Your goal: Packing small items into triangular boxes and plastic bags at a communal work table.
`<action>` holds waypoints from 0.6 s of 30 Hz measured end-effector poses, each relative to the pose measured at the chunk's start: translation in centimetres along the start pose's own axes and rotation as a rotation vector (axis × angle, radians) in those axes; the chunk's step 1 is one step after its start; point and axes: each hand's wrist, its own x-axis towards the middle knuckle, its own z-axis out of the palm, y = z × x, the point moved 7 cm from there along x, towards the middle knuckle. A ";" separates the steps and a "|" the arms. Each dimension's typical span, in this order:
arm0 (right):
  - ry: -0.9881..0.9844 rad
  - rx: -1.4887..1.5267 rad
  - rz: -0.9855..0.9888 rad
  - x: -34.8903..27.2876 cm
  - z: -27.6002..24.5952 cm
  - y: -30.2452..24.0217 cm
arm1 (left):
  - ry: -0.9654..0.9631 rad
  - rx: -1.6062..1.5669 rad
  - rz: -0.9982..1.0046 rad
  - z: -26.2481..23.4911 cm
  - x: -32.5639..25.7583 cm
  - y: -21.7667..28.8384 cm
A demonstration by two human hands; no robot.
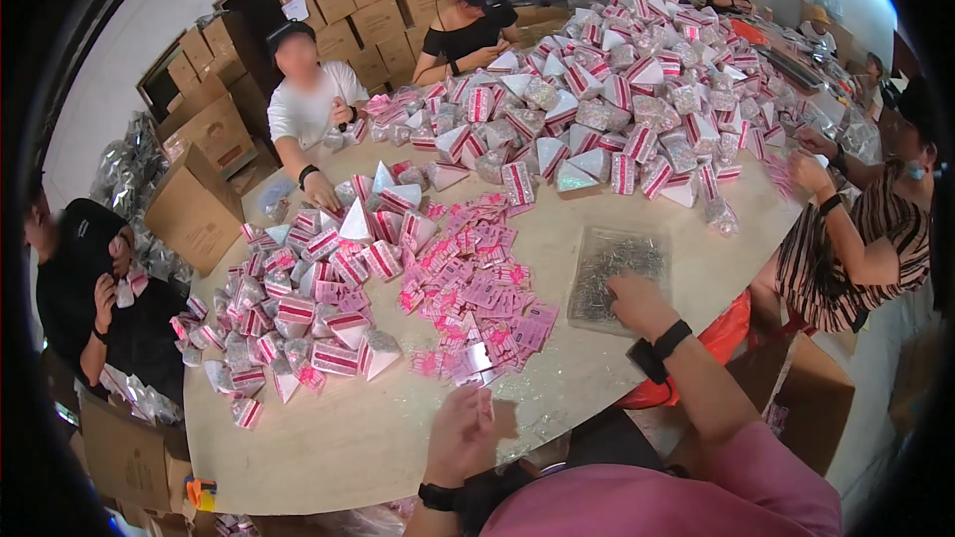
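Note:
My left hand (461, 438) is closed at the table's near edge, its fingers round a small pink card (485, 404) that is mostly hidden. My right hand (640, 304) reaches into a shallow clear tray (664, 315) of thin metal pins (602, 276). Its fingertips are pinched down among the pins, and I cannot make out what is between them. Beyond my left hand lies a loose spread of printed pink cards (477, 283). A white-and-silver piece (477, 363) rests at the spread's near end.
Pink-and-white wedge-shaped packets (333, 323) are piled at the left, with a larger heap (607, 109) at the back. Several people sit round the table (587, 388), one reaching into the left pile. Brown cartons (378, 25) are stacked behind; an orange-handled tool (200, 493) is at the lower left edge.

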 end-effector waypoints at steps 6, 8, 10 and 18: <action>0.020 -0.024 -0.016 0.4 2.6 1.9 | -0.053 0.066 0.017 1.8 0.0 0.0; 0.067 0.013 -0.022 0.5 2.3 2.4 | -0.019 0.120 0.028 1.3 0.0 0.1; 0.084 0.043 -0.022 0.4 1.9 2.5 | 0.002 0.207 0.045 0.1 0.3 0.0; 0.105 0.093 -0.059 1.6 -2.3 2.4 | 0.043 0.261 0.119 1.1 -0.1 0.7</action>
